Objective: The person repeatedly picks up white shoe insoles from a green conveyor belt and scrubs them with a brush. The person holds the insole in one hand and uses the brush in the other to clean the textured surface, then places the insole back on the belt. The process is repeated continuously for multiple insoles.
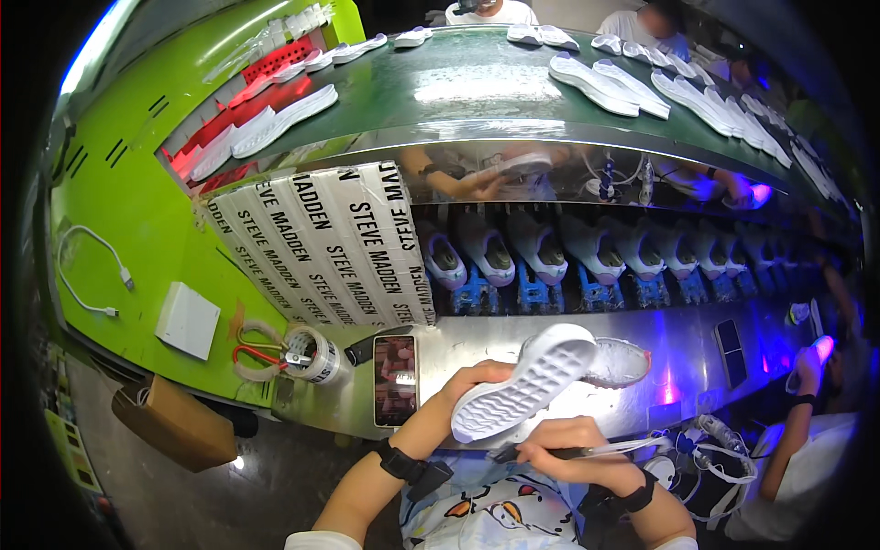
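Note:
My left hand grips a white shoe sole at its edge and holds it tilted up over the metal bench, its grooved tread facing me. Whether an upper is joined behind it is hidden. Just below the sole, my right hand closes around a slim dark pen-like tool. That tool's dark tip points left, and a whitish cord or tube trails off to the right from its back end. A second pale sole or shoe lies on the bench behind the raised one.
White soles ride on a green conveyor. Below it, pale shoes line a rack. A printed carton, tape roll, scissors and phone sit left. Tangled cables and a co-worker's arm are right.

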A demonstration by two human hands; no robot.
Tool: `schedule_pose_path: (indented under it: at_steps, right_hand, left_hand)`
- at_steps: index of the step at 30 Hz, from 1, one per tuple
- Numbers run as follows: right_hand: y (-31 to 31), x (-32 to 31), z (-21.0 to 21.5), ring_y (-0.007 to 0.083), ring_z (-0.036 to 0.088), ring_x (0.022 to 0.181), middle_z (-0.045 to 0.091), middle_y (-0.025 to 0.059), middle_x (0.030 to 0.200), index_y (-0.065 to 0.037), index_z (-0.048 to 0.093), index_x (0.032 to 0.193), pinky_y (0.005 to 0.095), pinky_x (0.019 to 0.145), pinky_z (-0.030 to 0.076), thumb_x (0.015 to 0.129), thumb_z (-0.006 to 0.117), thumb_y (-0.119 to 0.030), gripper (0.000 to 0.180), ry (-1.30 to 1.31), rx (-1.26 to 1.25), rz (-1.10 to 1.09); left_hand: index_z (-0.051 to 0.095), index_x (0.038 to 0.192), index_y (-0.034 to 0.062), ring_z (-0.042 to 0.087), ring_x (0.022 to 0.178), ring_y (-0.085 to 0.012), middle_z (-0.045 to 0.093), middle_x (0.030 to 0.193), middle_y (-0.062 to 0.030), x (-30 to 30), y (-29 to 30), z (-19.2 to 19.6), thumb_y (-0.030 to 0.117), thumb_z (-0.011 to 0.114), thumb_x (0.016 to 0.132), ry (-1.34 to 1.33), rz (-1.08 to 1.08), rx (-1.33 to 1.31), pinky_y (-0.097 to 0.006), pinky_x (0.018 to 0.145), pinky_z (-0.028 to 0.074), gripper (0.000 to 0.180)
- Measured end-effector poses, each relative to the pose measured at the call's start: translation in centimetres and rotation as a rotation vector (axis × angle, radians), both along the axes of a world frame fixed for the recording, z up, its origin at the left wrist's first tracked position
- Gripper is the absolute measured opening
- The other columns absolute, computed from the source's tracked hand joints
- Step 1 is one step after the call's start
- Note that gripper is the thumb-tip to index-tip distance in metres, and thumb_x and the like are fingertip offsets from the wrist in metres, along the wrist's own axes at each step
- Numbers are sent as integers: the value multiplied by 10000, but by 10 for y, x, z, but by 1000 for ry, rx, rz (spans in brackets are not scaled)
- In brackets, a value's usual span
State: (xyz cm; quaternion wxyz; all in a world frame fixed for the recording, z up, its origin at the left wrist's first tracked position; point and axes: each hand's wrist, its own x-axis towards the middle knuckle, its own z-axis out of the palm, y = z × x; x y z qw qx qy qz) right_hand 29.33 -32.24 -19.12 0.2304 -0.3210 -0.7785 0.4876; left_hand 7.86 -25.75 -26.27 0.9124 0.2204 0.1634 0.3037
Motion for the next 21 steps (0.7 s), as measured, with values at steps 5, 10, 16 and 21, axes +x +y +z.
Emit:
schedule_pose_path:
  at_steps: [5, 10, 16, 21]
  right_hand:
    - [0, -9, 6, 233, 664, 759, 651, 138, 993, 19, 652, 918, 310, 688, 531, 821, 644, -46, 117, 159, 298, 61]
    - [1, 12, 21, 256, 659, 771, 659, 117, 939, 16, 653, 924, 321, 710, 533, 830, 646, -66, 125, 144, 184, 14]
    - [2, 33, 10, 228, 662, 768, 661, 135, 932, 15, 677, 859, 301, 690, 527, 852, 615, -66, 102, 76, 100, 16]
    - [4, 31, 0, 181, 664, 765, 677, 113, 954, 16, 692, 871, 296, 707, 530, 855, 593, -50, 120, 117, 81, -90]
  left_hand:
    - [597, 1138, -51, 644, 938, -176, 652, 1063, -146, 18, 4, 41, 194, 568, 863, 230, -95, -184, -263, 832, 499, 369]
    - [623, 1139, -24, 619, 979, -154, 657, 1078, -115, 7, -10, 51, 229, 618, 851, 466, -110, 325, -250, 863, 468, 384]
    - [644, 1146, -1, 589, 1022, -135, 653, 1122, -87, 24, 22, 46, 261, 668, 842, 704, -303, 251, -238, 896, 435, 402]
    - [634, 1138, -35, 578, 1013, -133, 616, 1207, -103, 18, 15, 46, 256, 656, 857, 692, -213, 379, -243, 875, 441, 405]
